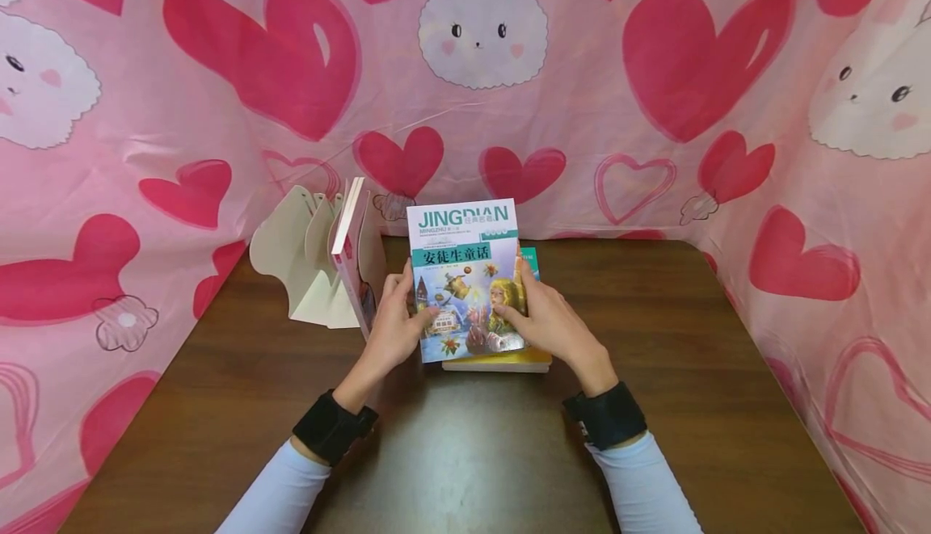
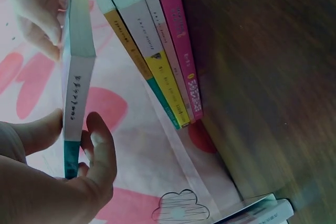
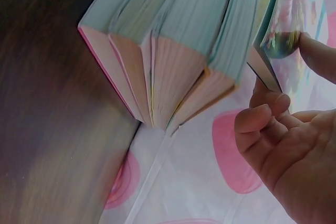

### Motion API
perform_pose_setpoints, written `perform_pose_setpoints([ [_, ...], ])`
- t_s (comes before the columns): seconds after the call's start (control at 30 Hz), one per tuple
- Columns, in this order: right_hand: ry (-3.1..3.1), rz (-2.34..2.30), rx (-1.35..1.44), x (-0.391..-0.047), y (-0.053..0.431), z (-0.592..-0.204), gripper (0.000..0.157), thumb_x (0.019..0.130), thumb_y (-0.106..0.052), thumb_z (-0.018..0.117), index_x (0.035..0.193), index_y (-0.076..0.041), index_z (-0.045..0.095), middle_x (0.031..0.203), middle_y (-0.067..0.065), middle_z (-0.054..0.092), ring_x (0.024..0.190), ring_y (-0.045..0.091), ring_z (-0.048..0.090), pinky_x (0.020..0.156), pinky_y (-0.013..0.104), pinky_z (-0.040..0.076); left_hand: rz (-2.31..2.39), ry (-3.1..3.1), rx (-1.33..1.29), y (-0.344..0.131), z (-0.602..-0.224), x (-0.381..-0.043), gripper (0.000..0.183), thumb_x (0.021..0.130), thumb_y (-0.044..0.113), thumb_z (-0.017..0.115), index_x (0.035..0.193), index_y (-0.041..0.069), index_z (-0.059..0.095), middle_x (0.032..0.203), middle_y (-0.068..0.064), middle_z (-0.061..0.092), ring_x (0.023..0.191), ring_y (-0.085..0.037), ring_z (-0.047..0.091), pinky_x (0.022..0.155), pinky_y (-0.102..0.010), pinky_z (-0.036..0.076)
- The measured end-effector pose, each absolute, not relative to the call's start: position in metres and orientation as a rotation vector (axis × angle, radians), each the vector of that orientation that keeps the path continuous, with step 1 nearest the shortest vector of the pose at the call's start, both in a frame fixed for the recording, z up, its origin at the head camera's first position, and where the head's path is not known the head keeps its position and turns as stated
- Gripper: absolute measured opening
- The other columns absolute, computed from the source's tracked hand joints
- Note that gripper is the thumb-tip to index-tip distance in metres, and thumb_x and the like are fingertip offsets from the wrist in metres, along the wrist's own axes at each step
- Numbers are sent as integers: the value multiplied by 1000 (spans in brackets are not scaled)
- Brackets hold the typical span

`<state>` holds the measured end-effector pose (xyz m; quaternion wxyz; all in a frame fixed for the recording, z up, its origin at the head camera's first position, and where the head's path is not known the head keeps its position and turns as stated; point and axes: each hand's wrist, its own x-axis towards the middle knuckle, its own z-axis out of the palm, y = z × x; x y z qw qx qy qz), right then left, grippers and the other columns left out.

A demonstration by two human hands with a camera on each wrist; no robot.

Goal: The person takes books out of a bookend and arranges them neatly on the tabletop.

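A paperback book [image 1: 465, 283] with a white, teal and blue cover is held up by both hands, its cover facing the head camera. On its left edge, my left hand [image 1: 396, 328] grips with the thumb on the front and the fingers behind. My right hand [image 1: 560, 324] grips the right edge the same way. In the left wrist view the book's spine [image 2: 79, 98] shows between thumb and fingers. Below the held book lies a stack of several books [image 2: 157, 51] on the table. Their page edges [image 3: 173, 51] face the right wrist camera.
To the left, a cream book rack [image 1: 284, 263] with wavy dividers stands on the brown wooden table [image 1: 655, 405]. One pink-covered book [image 1: 347, 235] stands upright in it. A pink curtain [image 1: 582, 98] with hearts and rabbits hangs around the back and sides.
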<state>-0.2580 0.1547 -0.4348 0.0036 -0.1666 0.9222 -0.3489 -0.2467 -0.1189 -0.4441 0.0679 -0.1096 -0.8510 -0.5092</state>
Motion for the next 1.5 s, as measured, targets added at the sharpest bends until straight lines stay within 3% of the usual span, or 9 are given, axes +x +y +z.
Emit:
perform_pose_setpoints([
  [0.13, 2869, -1086, -465, -259, 157, -434, 93, 96, -41, 77, 165, -6, 24, 128, 13, 62, 110, 27, 63, 101, 54, 54, -1539, -2597, -319, -118, -448, -249, 87, 100, 9, 73, 168, 7, 18, 130, -15, 44, 90, -25, 48, 69, -31, 43],
  [0.4, 2868, -1038, -439, -260, 161, -431, 92, 97, -44, 75, 163, -2, 28, 126, 15, 64, 105, 26, 65, 98, 53, 56, -1563, -2618, -352, -116, -452, -254, 87, 99, 8, 74, 167, 4, 20, 130, -17, 45, 105, -29, 52, 79, -35, 46],
  [0.7, 2866, -958, -373, -260, 165, -429, 83, 95, -46, 76, 154, 0, 39, 101, 8, 68, 85, 20, 66, 78, 42, 59, -1538, -2688, -347, -111, -457, -259, 83, 99, 8, 74, 164, -3, 23, 128, -18, 47, 101, -29, 49, 80, -39, 41],
  [0.87, 2866, -945, -345, -259, 168, -428, 80, 94, -46, 76, 150, 1, 43, 94, 6, 68, 80, 19, 65, 75, 41, 58, -1541, -2708, -358, -108, -459, -261, 83, 99, 9, 75, 164, -4, 24, 135, -20, 48, 104, -30, 52, 84, -40, 45],
  [1.17, 2836, -967, -349, -261, 175, -433, 78, 95, -43, 77, 148, 3, 44, 100, 8, 70, 83, 20, 66, 80, 44, 57, -1536, -2729, -378, -101, -460, -265, 81, 99, 9, 75, 162, -6, 28, 133, -21, 49, 101, -30, 49, 82, -40, 42],
  [1.5, 2828, -964, -309, -263, 178, -435, 74, 93, -40, 79, 145, 2, 49, 106, 11, 71, 88, 23, 65, 85, 46, 56, -1549, -2752, -322, -94, -465, -269, 78, 98, 8, 76, 160, -8, 32, 146, -26, 50, 116, -34, 55, 101, -49, 47],
])
